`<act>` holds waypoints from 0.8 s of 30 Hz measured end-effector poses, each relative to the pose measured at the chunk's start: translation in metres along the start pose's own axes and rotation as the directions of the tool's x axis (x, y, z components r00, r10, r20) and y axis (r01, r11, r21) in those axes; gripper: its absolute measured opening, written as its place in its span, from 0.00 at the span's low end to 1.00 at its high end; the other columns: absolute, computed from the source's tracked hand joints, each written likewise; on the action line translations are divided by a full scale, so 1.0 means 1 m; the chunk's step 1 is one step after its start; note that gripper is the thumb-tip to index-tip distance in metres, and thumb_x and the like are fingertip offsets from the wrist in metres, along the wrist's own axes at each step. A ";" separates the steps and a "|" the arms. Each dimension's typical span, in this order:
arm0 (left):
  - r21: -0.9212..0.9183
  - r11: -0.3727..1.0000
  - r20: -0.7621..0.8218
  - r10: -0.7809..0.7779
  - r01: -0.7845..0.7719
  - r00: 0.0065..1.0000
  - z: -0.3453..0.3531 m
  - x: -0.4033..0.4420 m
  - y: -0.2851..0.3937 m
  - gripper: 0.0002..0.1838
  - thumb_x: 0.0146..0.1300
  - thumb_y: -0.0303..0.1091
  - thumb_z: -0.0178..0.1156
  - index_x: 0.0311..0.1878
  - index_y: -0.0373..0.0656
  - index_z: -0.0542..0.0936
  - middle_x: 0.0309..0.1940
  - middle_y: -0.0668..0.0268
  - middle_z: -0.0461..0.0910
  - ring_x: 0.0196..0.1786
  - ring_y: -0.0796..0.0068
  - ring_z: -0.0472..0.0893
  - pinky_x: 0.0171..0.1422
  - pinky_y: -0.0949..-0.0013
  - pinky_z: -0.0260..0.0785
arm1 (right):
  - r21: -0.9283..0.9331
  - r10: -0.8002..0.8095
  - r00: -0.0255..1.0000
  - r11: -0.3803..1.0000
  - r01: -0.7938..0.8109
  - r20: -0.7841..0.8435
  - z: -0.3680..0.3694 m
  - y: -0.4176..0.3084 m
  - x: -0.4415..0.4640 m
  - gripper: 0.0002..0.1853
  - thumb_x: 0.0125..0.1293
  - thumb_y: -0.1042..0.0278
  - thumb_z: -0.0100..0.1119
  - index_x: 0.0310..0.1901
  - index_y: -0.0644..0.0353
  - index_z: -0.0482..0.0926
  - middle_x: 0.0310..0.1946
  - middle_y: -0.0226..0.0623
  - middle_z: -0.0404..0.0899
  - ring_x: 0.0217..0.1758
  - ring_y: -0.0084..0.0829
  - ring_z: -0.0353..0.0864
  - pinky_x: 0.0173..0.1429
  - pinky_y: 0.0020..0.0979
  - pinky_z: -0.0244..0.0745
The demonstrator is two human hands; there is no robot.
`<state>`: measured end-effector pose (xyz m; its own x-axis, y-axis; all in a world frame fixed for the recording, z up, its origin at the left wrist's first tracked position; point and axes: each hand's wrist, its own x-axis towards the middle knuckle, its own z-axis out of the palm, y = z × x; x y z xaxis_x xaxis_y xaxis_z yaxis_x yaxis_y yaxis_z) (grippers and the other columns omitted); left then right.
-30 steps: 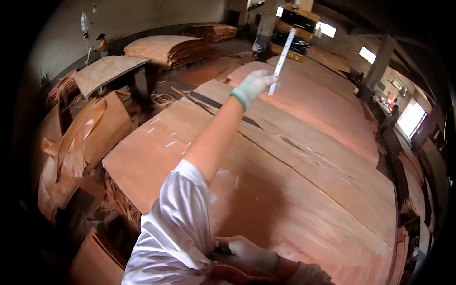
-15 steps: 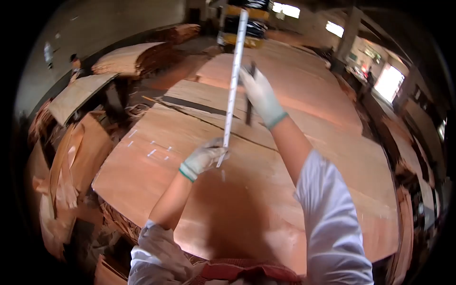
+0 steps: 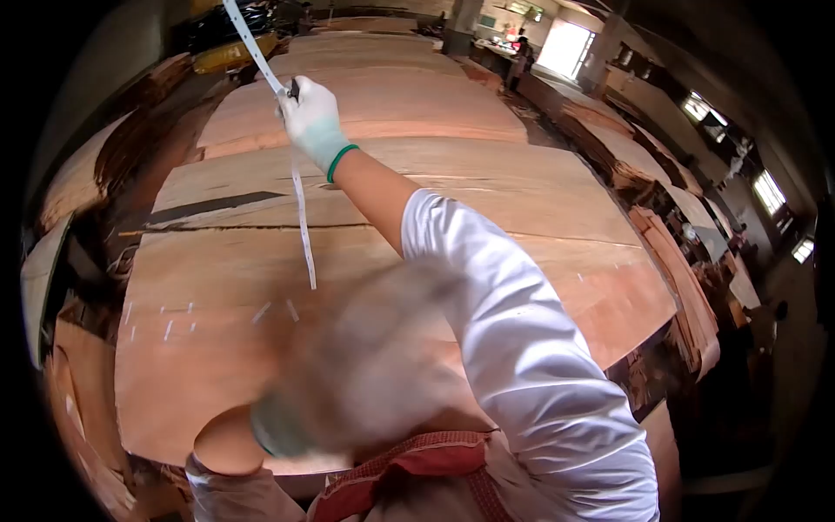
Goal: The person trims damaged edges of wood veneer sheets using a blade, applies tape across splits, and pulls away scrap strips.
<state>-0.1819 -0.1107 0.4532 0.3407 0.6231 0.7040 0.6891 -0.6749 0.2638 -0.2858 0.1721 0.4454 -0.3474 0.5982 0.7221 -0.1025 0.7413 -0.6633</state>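
My right hand (image 3: 315, 122), in a white glove with a green cuff, reaches forward over the stacked wood veneer sheets (image 3: 574, 191). Its fingers are closed around a long white strip of dotted tape (image 3: 303, 213). Part of the strip runs up past the top edge of the view, and its lower end hangs over the sheets. A small dark piece (image 3: 294, 89) shows at the fingers; its kind is unclear. My left hand (image 3: 365, 348), also gloved, is close to the camera in front of my chest. Motion smears it, so its fingers and any contents cannot be made out.
Short white tape pieces (image 3: 169, 331) lie on the near veneer sheet. A dark gap (image 3: 217, 207) crosses the stack. More veneer piles (image 3: 83, 170) stand at left, and loose sheets (image 3: 674, 287) at right. A person (image 3: 520, 63) is far back near a bright doorway (image 3: 565, 48).
My view has turned right. My left hand has left the strip's lower end and come back toward my body, now blurred. My right hand now grips the strip, which hangs free below it.
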 end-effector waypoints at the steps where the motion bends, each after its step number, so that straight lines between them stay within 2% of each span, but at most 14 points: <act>1: -0.146 0.981 0.010 0.128 -0.125 0.992 0.018 0.019 0.023 0.26 0.53 0.40 0.65 0.54 0.38 0.76 0.57 0.56 0.73 0.58 0.58 0.75 0.60 0.57 0.68 | -0.114 -0.052 0.999 0.992 0.050 -0.012 -0.007 0.008 0.001 0.08 0.66 0.69 0.55 0.34 0.65 0.74 0.22 0.41 0.79 0.26 0.32 0.80 0.32 0.32 0.74; 2: -0.165 0.968 -0.060 0.180 -0.187 0.982 0.044 0.025 0.039 0.23 0.49 0.40 0.67 0.49 0.42 0.80 0.55 0.60 0.75 0.56 0.63 0.76 0.58 0.62 0.70 | -0.226 -0.107 0.994 0.969 0.101 -0.013 -0.013 0.010 0.002 0.08 0.66 0.69 0.54 0.35 0.65 0.74 0.23 0.42 0.79 0.26 0.34 0.81 0.33 0.33 0.74; 3: -0.132 0.954 -0.117 0.255 -0.270 0.960 0.063 0.028 0.039 0.17 0.52 0.35 0.65 0.46 0.45 0.82 0.51 0.65 0.78 0.53 0.67 0.78 0.54 0.66 0.72 | -0.222 -0.098 0.995 0.971 0.092 -0.017 -0.020 0.010 0.004 0.08 0.66 0.68 0.54 0.35 0.64 0.74 0.23 0.42 0.79 0.27 0.36 0.81 0.34 0.34 0.74; 5: -0.208 0.953 -0.142 0.195 -0.221 0.971 0.069 0.032 0.042 0.12 0.53 0.33 0.65 0.43 0.45 0.83 0.47 0.69 0.80 0.49 0.72 0.80 0.51 0.69 0.74 | -0.210 -0.089 0.996 0.974 0.082 -0.023 -0.038 0.008 0.006 0.08 0.66 0.67 0.54 0.36 0.63 0.75 0.24 0.43 0.79 0.28 0.39 0.80 0.36 0.35 0.74; 8: -0.380 0.894 -0.257 0.145 -0.238 0.955 0.084 0.042 0.054 0.10 0.54 0.33 0.65 0.40 0.45 0.83 0.44 0.70 0.81 0.45 0.72 0.81 0.48 0.69 0.74 | -0.267 -0.103 0.995 0.959 0.098 -0.005 -0.061 0.008 0.017 0.08 0.64 0.65 0.55 0.39 0.60 0.75 0.30 0.49 0.80 0.38 0.52 0.79 0.43 0.48 0.72; 11: -0.446 0.848 -0.314 0.151 -0.286 0.937 0.079 0.049 0.074 0.10 0.53 0.33 0.65 0.39 0.44 0.82 0.43 0.70 0.81 0.46 0.75 0.80 0.48 0.73 0.73 | -0.437 -0.228 0.974 0.875 0.209 0.009 -0.074 0.008 0.021 0.07 0.63 0.65 0.56 0.39 0.57 0.75 0.32 0.48 0.80 0.38 0.51 0.79 0.43 0.48 0.73; 12: -0.488 0.816 -0.326 0.159 -0.310 0.932 0.080 0.046 0.077 0.13 0.58 0.31 0.62 0.47 0.42 0.78 0.45 0.67 0.77 0.46 0.70 0.79 0.52 0.67 0.72 | -0.536 -0.256 0.966 0.809 0.240 0.046 -0.078 0.009 0.026 0.07 0.62 0.65 0.56 0.40 0.55 0.74 0.33 0.46 0.80 0.38 0.50 0.80 0.43 0.47 0.74; 14: -0.449 0.806 -0.272 0.287 -0.385 0.918 0.078 0.047 0.074 0.15 0.58 0.35 0.58 0.48 0.43 0.78 0.46 0.64 0.75 0.45 0.69 0.75 0.49 0.63 0.69 | -0.619 -0.230 0.971 0.753 0.224 0.071 -0.088 0.004 0.038 0.07 0.63 0.66 0.56 0.41 0.55 0.75 0.33 0.45 0.80 0.40 0.49 0.80 0.45 0.47 0.74; 15: -0.477 0.792 -0.196 0.325 -0.380 0.925 0.065 0.043 0.073 0.14 0.58 0.35 0.58 0.47 0.43 0.78 0.43 0.64 0.76 0.44 0.71 0.75 0.46 0.65 0.70 | -0.658 -0.217 0.973 0.722 0.217 0.082 -0.094 0.002 0.044 0.08 0.63 0.66 0.56 0.42 0.55 0.75 0.33 0.45 0.80 0.41 0.49 0.80 0.46 0.47 0.74; 17: -0.611 0.660 -0.315 0.304 -0.437 0.899 0.072 0.037 0.074 0.12 0.57 0.34 0.59 0.44 0.42 0.78 0.42 0.64 0.76 0.43 0.71 0.76 0.46 0.67 0.70 | -0.776 -0.179 0.975 0.594 0.212 0.130 -0.105 -0.003 0.066 0.09 0.63 0.66 0.55 0.44 0.54 0.75 0.35 0.45 0.81 0.42 0.49 0.80 0.48 0.47 0.75; 19: -0.663 0.594 -0.398 0.236 -0.456 0.886 0.076 0.034 0.079 0.10 0.57 0.33 0.60 0.41 0.41 0.77 0.42 0.64 0.76 0.42 0.71 0.76 0.45 0.68 0.71 | -0.771 -0.139 0.989 0.625 0.122 0.044 -0.114 -0.010 0.089 0.10 0.64 0.64 0.55 0.45 0.55 0.77 0.37 0.46 0.81 0.44 0.48 0.80 0.49 0.45 0.75; 20: -0.658 0.606 -0.428 0.189 -0.448 0.884 0.074 0.040 0.086 0.09 0.56 0.33 0.61 0.39 0.41 0.77 0.41 0.64 0.75 0.41 0.71 0.76 0.44 0.68 0.71 | -0.745 -0.105 0.993 0.659 0.104 0.046 -0.117 -0.006 0.103 0.11 0.64 0.63 0.55 0.45 0.56 0.77 0.41 0.47 0.81 0.46 0.49 0.80 0.52 0.45 0.75; 22: -0.644 0.641 -0.398 0.186 -0.418 0.898 0.079 0.046 0.098 0.08 0.56 0.31 0.62 0.37 0.40 0.76 0.39 0.65 0.75 0.39 0.72 0.76 0.42 0.68 0.73 | -0.725 -0.018 0.997 0.685 0.066 0.074 -0.121 -0.002 0.126 0.14 0.65 0.59 0.56 0.47 0.57 0.79 0.46 0.49 0.81 0.51 0.49 0.79 0.56 0.44 0.74; 24: -0.662 0.642 -0.301 0.244 -0.386 0.922 0.075 0.051 0.103 0.07 0.56 0.30 0.62 0.36 0.40 0.76 0.38 0.65 0.74 0.38 0.73 0.76 0.40 0.68 0.74 | -0.717 -0.055 0.996 0.691 0.092 0.075 -0.121 -0.010 0.131 0.16 0.63 0.60 0.58 0.49 0.57 0.79 0.44 0.50 0.81 0.51 0.49 0.79 0.56 0.43 0.74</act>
<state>-0.0454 -0.1180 0.4667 0.2894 0.2906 0.9120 -0.1129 -0.9358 0.3340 -0.2169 0.2800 0.5699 -0.4103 0.5321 0.7406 0.5654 0.7856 -0.2512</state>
